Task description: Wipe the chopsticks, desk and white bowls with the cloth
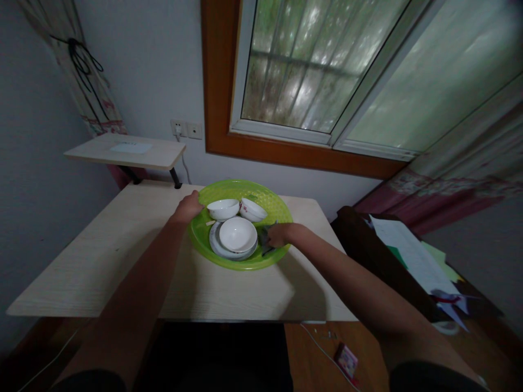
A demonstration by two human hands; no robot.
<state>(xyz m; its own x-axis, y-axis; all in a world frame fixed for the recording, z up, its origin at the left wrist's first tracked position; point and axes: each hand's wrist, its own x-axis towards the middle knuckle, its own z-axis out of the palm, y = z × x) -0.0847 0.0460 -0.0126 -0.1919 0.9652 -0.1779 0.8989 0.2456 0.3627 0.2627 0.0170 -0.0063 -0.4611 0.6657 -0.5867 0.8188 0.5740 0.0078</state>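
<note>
A round green plastic basin (284, 209) sits on the pale wooden table. Inside it, one white bowl (238, 234) rests on a plate (218, 247) near the front. Two more bowls stand behind: a left bowl (223, 209) and a tilted right bowl (253, 210) with red marks. My left hand (190, 207) is closed on the basin's left rim, its fingertips partly hidden. At the basin's right side, my right hand (278, 235) is closed on a dark grey cloth (265, 239), beside the plate. A small light strip (210, 222) lies left of the plate.
A raised shelf (163, 155) with a paper (131, 147) stands at the table's back left. Behind are a wall socket (186, 129) and a window. Papers (412, 256) lie on a dark brown piece of furniture at right. A pink box (346, 361) and cable are on the floor.
</note>
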